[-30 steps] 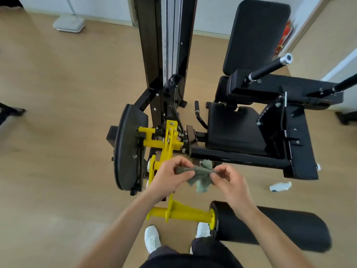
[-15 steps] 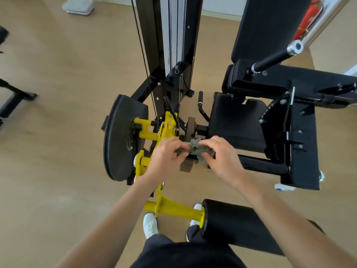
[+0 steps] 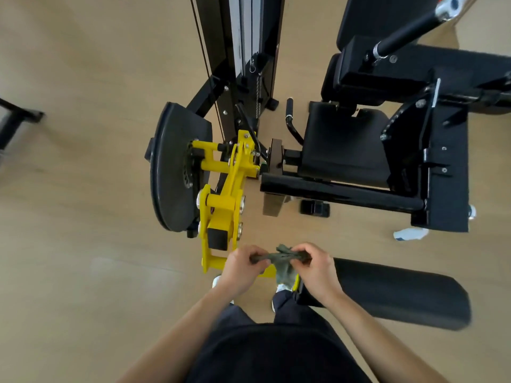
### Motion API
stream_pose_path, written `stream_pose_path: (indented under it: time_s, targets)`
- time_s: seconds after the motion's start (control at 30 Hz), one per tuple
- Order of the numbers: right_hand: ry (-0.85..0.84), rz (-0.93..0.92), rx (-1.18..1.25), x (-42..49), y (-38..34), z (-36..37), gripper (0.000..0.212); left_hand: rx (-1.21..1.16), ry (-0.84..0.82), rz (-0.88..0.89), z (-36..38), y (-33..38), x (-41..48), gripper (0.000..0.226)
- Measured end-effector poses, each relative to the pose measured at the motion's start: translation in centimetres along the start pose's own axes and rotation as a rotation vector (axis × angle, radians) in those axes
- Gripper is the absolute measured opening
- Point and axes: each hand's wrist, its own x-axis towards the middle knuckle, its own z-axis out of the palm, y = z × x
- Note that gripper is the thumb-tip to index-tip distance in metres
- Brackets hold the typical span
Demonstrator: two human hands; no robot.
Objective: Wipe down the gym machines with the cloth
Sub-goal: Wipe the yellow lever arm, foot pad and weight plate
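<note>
A grey-green cloth (image 3: 280, 262) is stretched between my two hands, part of it hanging down. My left hand (image 3: 243, 268) pinches its left end and my right hand (image 3: 313, 268) pinches its right end, both held low near my body. Ahead stands the black leg machine with its seat (image 3: 343, 150), a yellow pivot arm (image 3: 224, 203) and a black cam disc (image 3: 171, 172). The black roller pad (image 3: 395, 293) lies just right of my right hand. The cloth touches no part of the machine.
A weight stack tower (image 3: 243, 51) rises behind the yellow arm. A chrome-tipped black handle (image 3: 409, 29) juts out at top right. A white spray bottle (image 3: 410, 233) lies on the wood floor by the machine's footplate. Another black frame (image 3: 16, 117) shows at the left edge.
My hands have pulled back from the machine's pivot toward my body, still holding the cloth between them. The view has tilted further down.
</note>
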Motion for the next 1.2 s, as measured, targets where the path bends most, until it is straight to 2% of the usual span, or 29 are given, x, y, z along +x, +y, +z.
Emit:
stream_pose_path:
  time_s: [0.1,0.23,0.37,0.47,0.5,0.57,0.67,0.8,0.87,0.97,1.03,1.2]
  targets:
    - [-0.044,0.076,-0.04,-1.8,1.7,2.2,0.022,0.022,-0.076,-0.116,0.9,-3.8,-0.7,0.019]
    - [0.054,0.067,-0.133,-3.9,3.4,5.8,0.019,-0.151,-0.1,-0.288,2.6,-8.2,-2.0,0.017]
    - [0.194,0.022,-0.18,-4.2,3.5,8.3,0.017,-0.174,0.093,-0.354,4.4,-10.0,-2.4,0.018]
    - [0.298,-0.144,-0.226,-3.2,3.0,9.4,0.018,-0.355,0.225,-0.452,5.5,-10.3,-2.3,0.016]
    - [0.281,-0.22,-0.246,-2.6,3.0,9.8,0.019,-0.41,0.28,-0.499,5.7,-10.3,-2.2,0.016]
    - [0.129,-0.311,-0.308,-1.3,3.2,10.6,0.024,-0.54,0.402,-0.599,6.2,-10.9,-1.7,0.012]
    - [-0.145,-0.277,-0.42,0.6,3.9,11.5,0.035,-0.876,0.526,-0.714,6.7,-11.6,-0.7,0.021]
    - [-0.168,-0.335,-0.397,3.5,3.8,11.5,0.02,-1.281,0.561,-0.685,8.0,-11.5,0.6,0.034]
    - [-0.189,-0.393,-0.4,4.6,3.5,11.5,0.018,-1.402,0.621,-0.695,8.7,-11.0,1.3,0.043]
    - [-0.267,-0.486,-0.455,5.0,3.8,11.6,0.019,-1.446,0.732,-0.721,9.8,-10.6,2.3,0.048]
    - [-0.309,-0.53,-0.488,5.2,4.2,11.3,0.018,-1.446,0.763,-0.731,10.7,-10.5,2.9,0.039]
    - [-0.38,-0.477,-0.608,5.0,6.4,8.7,0.016,-1.438,0.71,-0.724,14.4,-9.8,3.0,0.026]
